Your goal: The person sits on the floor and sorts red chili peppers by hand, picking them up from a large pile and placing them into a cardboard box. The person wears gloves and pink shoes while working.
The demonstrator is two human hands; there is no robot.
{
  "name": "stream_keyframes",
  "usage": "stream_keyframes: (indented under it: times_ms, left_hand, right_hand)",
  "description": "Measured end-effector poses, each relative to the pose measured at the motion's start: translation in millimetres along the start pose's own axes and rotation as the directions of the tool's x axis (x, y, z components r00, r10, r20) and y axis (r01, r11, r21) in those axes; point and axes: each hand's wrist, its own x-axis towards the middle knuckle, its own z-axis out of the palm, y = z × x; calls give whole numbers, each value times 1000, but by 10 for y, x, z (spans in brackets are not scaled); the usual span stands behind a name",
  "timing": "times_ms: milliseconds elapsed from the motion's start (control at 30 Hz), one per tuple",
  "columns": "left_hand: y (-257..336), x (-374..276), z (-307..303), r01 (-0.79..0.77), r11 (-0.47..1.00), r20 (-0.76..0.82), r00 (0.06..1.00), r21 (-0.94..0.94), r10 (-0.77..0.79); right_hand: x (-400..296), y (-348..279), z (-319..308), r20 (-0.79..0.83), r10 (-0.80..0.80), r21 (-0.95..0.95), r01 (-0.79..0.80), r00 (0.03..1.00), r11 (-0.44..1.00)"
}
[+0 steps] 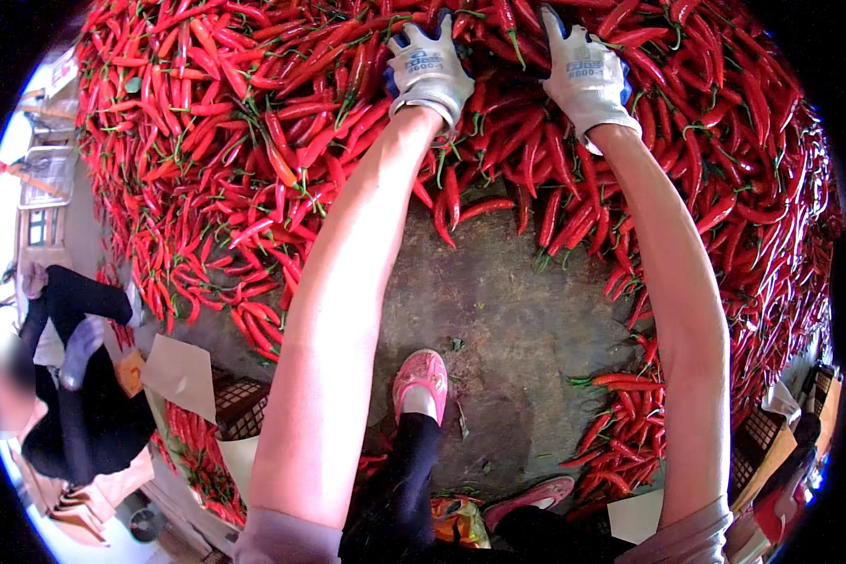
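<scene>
A large heap of red chili peppers (310, 120) with green stems spreads across the floor before me. My left hand (426, 63), in a white knit work glove with blue coating on the palm side, reaches to the far part of the heap. My right hand (586, 70) wears a matching glove and lies on the peppers a little to the right. Both hands are palm down with fingers spread, and both gloves bear writing on the back. Peppers lie in the gap between them. What is under the palms is hidden.
A concrete floor (486, 303) shows between my pink shoes (421, 381) and the heap. Brown plastic crates (243, 409) with paper stand at left and right. A smaller pepper pile (627, 444) lies near my right leg. Another person (92, 409) in dark clothes sits at left.
</scene>
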Motion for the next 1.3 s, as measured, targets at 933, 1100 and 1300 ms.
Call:
stream_keyframes:
  times_ms: [933, 1100, 1300]
  left_hand:
    - [-706, -1435, -408, -244, 893, -322, 939, -378, 120]
    - [-1450, -1059, -273, 119, 993, -361, 927, 28, -101]
    - [-1340, -839, -267, 148, 958, -50, 989, 246, -140]
  right_hand:
    - [-1956, 100, -24, 225, -128, 354, 41, 966, 934]
    - [-1227, -669, 373, 386, 92, 502, -293, 918, 814]
    - [-948, -892, 1499, 713, 127, 689, -723, 689, 55]
